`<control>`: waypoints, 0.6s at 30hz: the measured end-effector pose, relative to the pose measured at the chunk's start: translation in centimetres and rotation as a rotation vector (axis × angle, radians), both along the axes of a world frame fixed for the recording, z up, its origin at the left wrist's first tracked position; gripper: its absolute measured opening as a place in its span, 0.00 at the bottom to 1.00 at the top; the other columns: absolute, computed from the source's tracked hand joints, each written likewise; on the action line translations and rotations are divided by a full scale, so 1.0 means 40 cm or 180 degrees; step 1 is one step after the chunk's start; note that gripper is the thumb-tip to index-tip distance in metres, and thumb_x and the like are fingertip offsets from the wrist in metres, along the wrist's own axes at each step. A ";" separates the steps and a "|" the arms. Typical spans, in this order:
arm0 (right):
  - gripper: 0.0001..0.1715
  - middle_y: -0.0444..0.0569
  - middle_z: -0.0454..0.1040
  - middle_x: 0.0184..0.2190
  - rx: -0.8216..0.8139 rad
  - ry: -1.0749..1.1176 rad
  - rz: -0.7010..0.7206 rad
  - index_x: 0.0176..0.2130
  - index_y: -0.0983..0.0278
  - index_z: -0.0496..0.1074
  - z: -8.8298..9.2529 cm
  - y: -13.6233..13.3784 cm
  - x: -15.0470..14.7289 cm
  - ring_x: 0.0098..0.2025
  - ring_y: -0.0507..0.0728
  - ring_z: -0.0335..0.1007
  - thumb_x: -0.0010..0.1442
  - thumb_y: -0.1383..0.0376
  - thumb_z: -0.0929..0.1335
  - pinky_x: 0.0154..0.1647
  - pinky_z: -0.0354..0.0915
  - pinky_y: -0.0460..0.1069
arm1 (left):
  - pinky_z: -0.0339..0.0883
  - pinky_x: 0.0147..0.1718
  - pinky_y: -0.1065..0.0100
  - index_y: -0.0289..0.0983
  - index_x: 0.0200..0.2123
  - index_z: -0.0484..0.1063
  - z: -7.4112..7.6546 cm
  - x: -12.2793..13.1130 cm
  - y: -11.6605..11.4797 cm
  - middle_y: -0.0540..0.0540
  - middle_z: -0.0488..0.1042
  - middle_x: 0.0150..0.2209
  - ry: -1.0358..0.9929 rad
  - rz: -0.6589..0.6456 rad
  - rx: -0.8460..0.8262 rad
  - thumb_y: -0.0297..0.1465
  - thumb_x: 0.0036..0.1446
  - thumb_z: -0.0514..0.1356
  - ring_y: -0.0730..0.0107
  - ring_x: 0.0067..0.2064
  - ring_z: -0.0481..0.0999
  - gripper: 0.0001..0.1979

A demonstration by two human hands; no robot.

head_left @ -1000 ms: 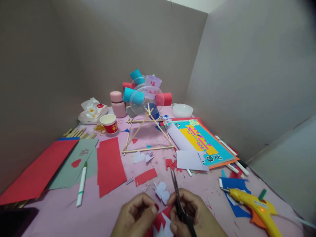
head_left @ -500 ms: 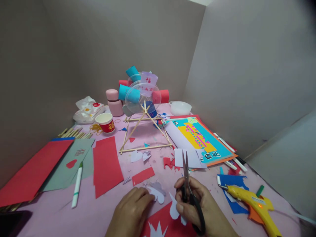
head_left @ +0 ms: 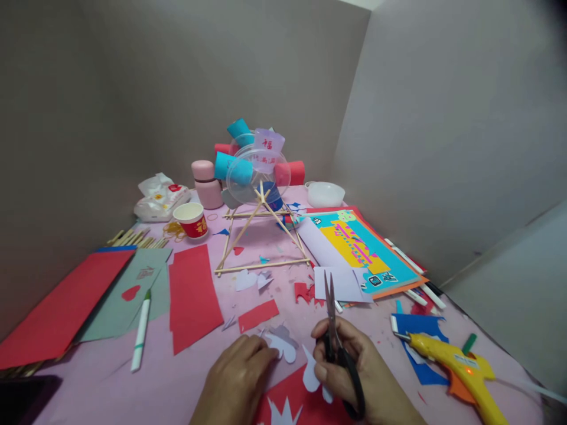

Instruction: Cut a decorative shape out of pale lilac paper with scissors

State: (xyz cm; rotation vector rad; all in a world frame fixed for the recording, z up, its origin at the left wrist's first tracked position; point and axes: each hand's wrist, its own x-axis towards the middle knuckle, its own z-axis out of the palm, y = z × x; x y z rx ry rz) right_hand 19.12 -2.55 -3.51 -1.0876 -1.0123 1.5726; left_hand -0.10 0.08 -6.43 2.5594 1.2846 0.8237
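Right hand (head_left: 349, 369) grips black scissors (head_left: 334, 336), blades shut and pointing up and away from the body, clear of the work; a white paper cutout (head_left: 311, 375) is pinched under its thumb. Left hand (head_left: 241, 378) lies flat, fingers loosely curled and holding nothing, fingertips against a pale cut shape (head_left: 283, 345) just ahead. Red paper (head_left: 305, 404) lies between both hands, likely the stock sheet. Glue gun (head_left: 456, 366) rests well right of the right hand.

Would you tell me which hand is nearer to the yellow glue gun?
The right hand, holding scissors, is nearer the glue gun lying to its right; the left hand sits farther left.
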 end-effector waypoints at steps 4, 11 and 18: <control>0.22 0.37 0.65 0.21 -0.0045 -0.0011 0.0028 0.34 0.63 0.65 -0.008 0.002 -0.007 0.21 0.47 0.58 0.41 0.66 0.76 0.22 0.55 0.43 | 0.73 0.33 0.68 0.44 0.33 0.77 0.039 0.029 0.009 0.48 0.78 0.29 -0.0499 0.0127 0.0216 0.31 0.58 0.56 0.65 0.32 0.78 0.09; 0.21 0.37 0.65 0.21 -0.0133 -0.0086 0.0019 0.34 0.63 0.65 -0.013 0.006 -0.013 0.21 0.47 0.58 0.41 0.68 0.75 0.22 0.56 0.43 | 0.74 0.34 0.68 0.44 0.35 0.77 0.033 0.016 -0.001 0.47 0.79 0.31 -0.0436 0.0141 0.0107 0.28 0.57 0.56 0.64 0.32 0.78 0.09; 0.21 0.38 0.66 0.22 -0.0129 -0.0063 0.0015 0.35 0.63 0.65 -0.014 0.005 -0.012 0.21 0.47 0.58 0.41 0.68 0.75 0.22 0.56 0.43 | 0.73 0.35 0.64 0.39 0.41 0.75 0.013 -0.021 -0.014 0.42 0.80 0.36 -0.0192 -0.0013 -0.0114 0.23 0.55 0.56 0.59 0.37 0.79 0.12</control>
